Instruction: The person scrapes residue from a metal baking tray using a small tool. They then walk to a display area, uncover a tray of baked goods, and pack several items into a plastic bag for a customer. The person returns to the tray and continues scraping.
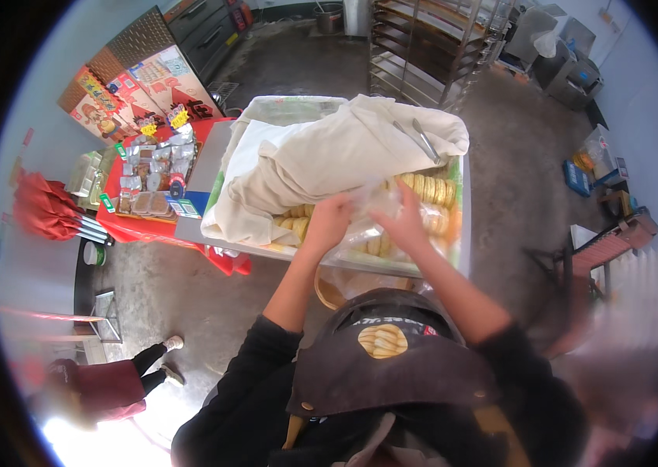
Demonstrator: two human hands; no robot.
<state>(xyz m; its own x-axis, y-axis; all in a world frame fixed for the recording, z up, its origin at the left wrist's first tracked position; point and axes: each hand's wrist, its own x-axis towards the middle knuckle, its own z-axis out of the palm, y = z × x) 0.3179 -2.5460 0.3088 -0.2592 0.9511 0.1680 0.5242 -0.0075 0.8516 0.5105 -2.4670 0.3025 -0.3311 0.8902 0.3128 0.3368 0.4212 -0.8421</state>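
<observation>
A clear plastic bag (360, 226) is stretched between my two hands, above a large tray (464, 233) of pastries. My left hand (330, 222) is closed on the bag's left side. On the other side, my right hand (403, 222) grips it with the thumb and fingers. Rows of round, flat golden pastries (431, 189) lie beneath and beyond my hands, partly hidden by the bag. A beige cloth (329, 159) covers most of the tray. Metal tongs (424, 140) rest on the cloth near its far right corner.
Left of the tray, packaged foods (159, 167) stand on a red-covered table (111, 187) before picture boards (154, 82). A tall rack (422, 47) is beyond the tray. A round basket (329, 292) sits below its near edge. Another person (111, 385) is at the lower left.
</observation>
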